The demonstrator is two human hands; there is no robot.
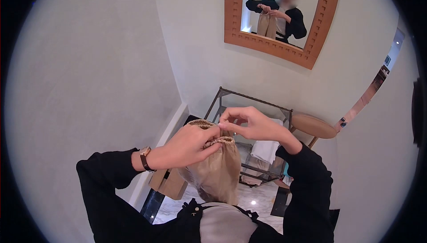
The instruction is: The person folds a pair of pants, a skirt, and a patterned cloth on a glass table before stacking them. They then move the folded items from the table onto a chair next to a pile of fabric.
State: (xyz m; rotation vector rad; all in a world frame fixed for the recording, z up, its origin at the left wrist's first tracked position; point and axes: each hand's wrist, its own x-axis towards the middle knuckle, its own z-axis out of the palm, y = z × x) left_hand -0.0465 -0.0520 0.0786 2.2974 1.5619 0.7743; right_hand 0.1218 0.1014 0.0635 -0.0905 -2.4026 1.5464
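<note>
A tan fabric drawstring bag (215, 174) hangs in front of my body, its gathered top edge facing up. My left hand (189, 143), with a watch on the wrist, is closed on the gathered rim, fingers partly inside the opening. Close beside it, my right hand (249, 125) pinches at the rim with thumb and fingertips together. Whether a cord lies between those fingertips is too small to make out. The bag's lower end hangs loose above the floor.
Beyond the bag stands a metal-framed glass shelf (255, 98) with a white folded cloth (265, 149) on it. A round tan stool (316, 126) is at its right. A wood-framed mirror (231, 11) reflects a person. A cardboard box (173, 185) sits lower left.
</note>
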